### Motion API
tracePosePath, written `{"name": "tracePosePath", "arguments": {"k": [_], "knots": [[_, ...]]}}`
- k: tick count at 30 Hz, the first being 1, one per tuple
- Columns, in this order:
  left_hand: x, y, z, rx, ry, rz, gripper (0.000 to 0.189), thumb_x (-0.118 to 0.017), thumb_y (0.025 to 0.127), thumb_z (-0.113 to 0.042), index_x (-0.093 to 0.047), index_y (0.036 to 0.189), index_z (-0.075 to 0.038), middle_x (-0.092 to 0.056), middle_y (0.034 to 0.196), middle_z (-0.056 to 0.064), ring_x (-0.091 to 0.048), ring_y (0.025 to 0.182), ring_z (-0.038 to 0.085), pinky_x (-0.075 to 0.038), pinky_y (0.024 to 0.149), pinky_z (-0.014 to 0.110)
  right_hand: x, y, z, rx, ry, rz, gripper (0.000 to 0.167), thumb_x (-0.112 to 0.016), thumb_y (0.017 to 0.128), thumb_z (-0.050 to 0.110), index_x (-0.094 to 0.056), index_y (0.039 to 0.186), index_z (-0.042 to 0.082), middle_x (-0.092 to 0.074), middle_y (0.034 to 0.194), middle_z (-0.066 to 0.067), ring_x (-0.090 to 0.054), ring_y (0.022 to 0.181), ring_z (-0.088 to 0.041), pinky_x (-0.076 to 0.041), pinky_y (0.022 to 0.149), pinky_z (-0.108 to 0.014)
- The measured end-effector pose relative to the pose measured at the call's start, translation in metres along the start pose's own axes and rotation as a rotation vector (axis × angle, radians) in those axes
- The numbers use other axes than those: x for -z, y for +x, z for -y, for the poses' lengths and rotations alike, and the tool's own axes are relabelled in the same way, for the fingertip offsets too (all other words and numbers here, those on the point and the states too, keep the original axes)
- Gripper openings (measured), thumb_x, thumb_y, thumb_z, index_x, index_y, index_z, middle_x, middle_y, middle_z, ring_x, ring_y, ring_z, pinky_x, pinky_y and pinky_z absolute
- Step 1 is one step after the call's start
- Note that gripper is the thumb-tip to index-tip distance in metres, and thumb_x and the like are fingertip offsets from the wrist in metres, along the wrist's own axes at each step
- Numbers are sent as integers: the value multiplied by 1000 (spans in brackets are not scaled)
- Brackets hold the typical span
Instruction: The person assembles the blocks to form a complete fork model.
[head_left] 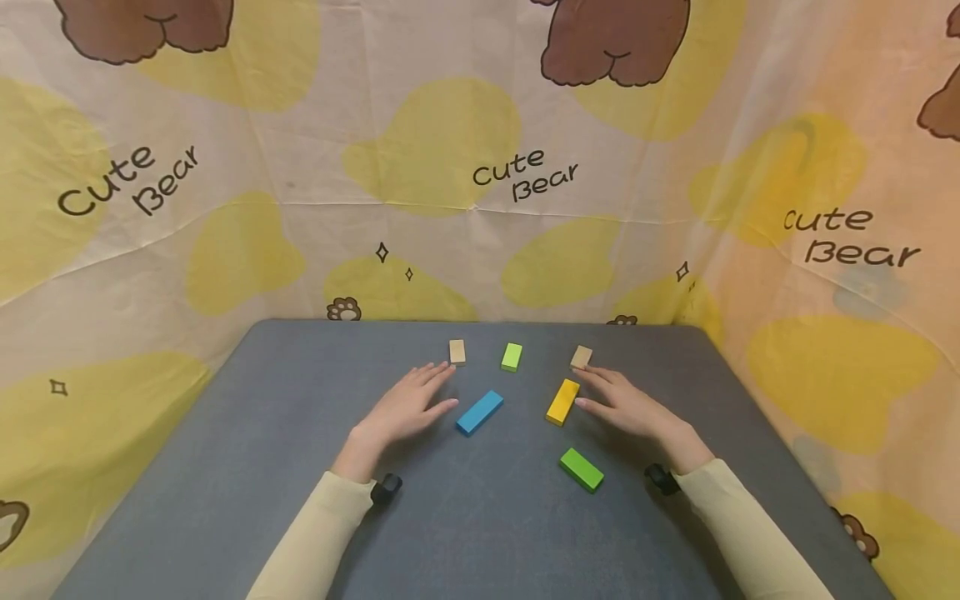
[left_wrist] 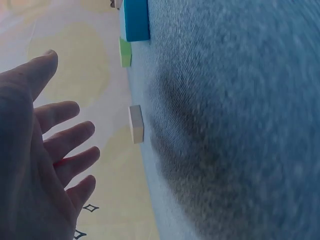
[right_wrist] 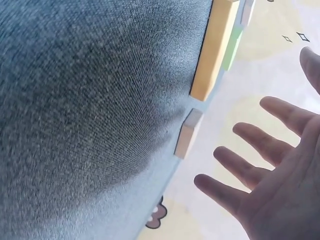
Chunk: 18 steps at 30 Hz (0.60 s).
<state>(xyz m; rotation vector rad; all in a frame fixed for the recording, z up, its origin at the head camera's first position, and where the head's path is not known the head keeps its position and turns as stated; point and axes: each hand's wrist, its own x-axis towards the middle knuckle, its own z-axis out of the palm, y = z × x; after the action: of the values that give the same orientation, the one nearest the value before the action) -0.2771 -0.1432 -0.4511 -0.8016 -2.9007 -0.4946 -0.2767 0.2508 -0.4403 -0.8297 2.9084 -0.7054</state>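
My left hand point(head_left: 405, 405) hovers over the table with fingers spread and nothing in it, left of a blue block point(head_left: 480, 412). Just past its fingertips lies a small wooden block point(head_left: 457, 352). On the other side my right hand point(head_left: 628, 404) is held out in the same way, its fingers extended and free of any object. Its thumb tip overlaps the edge of a yellow block point(head_left: 562, 402) in the head view, and its fingers point at a second wooden block point(head_left: 581, 357). Both wrist views show the fingers raised above the cloth surface.
A light green block point(head_left: 512, 357) lies at the back between the two wooden ones. Nearer the front is a darker green block point(head_left: 581, 470). The grey-blue table point(head_left: 225, 467) is bordered by a printed curtain point(head_left: 420, 150) at the back and both sides.
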Motion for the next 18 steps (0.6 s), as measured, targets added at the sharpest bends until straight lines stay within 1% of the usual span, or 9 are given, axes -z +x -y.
{"name": "tracePosePath", "arguments": {"k": [3, 8, 12, 18], "knots": [[-3, 2, -2, 18, -5, 13, 65, -47, 94, -53, -34, 149, -19, -36, 152, 4, -31, 141, 29, -24, 115, 46, -1, 2, 0, 4, 13, 1, 61, -53, 95, 43, -37, 147, 17, -36, 149, -16, -32, 136, -37, -28, 107, -60], [-8, 4, -4, 51, -47, 27, 68, -51, 92, -55, -34, 149, -23, -38, 151, 1, -34, 140, 26, -30, 112, 47, -4, 6, -1, 7, 35, 1, 61, -52, 95, 45, -37, 146, 15, -39, 148, -13, -35, 135, -37, -29, 107, -59], [-11, 6, -6, 37, -78, 15, 67, -54, 91, -54, -36, 147, -23, -42, 148, 2, -40, 136, 24, -35, 109, 46, -7, 10, -4, 1, 49, -2, 63, -53, 94, 46, -39, 145, 12, -41, 147, -12, -37, 134, -36, -30, 107, -59], [-12, 9, -9, -5, -123, 15, 66, -58, 90, -51, -42, 144, -17, -47, 144, 2, -45, 132, 22, -37, 108, 43, -12, 15, -6, 22, 61, -16, 63, -55, 94, 43, -41, 143, 6, -44, 145, -14, -42, 132, -37, -33, 105, -58]]}}
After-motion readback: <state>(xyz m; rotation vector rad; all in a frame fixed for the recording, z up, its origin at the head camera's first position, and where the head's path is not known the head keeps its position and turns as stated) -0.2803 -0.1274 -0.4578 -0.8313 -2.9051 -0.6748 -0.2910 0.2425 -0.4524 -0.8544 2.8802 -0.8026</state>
